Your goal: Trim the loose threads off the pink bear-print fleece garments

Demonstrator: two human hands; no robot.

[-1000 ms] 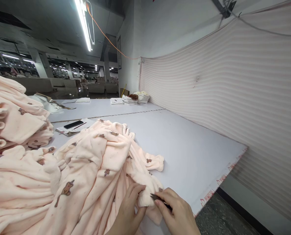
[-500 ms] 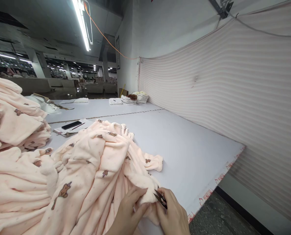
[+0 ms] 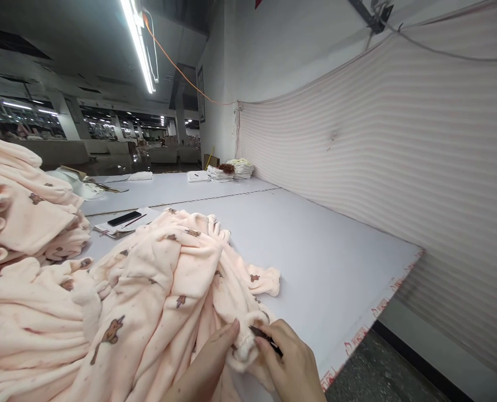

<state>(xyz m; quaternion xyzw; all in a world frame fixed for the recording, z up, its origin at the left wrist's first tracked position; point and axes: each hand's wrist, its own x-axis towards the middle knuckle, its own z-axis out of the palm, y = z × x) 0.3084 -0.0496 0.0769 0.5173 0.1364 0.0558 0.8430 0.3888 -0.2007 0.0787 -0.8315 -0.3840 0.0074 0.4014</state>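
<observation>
A pale pink fleece garment [image 3: 164, 279] with small brown animal prints lies bunched on the white table [image 3: 323, 262]. At the near edge my left hand [image 3: 208, 368] pinches a fold of this fleece between thumb and fingers. My right hand [image 3: 292, 368] sits just to its right, closed round small dark thread snips [image 3: 264, 338] whose tip touches the same fold of cloth.
A tall stack of the same pink fleece [image 3: 22, 212] fills the left side. A black phone on papers [image 3: 125, 219] lies behind the garment. Folded white piles [image 3: 231, 169] sit at the far end. A striped cloth wall [image 3: 399, 167] runs along the right; the table edge [image 3: 382, 310] drops to the floor.
The snips' tip has shifted left into the fold, and my left fingers have re-gripped the fleece a little higher. The view has tilted slightly.
</observation>
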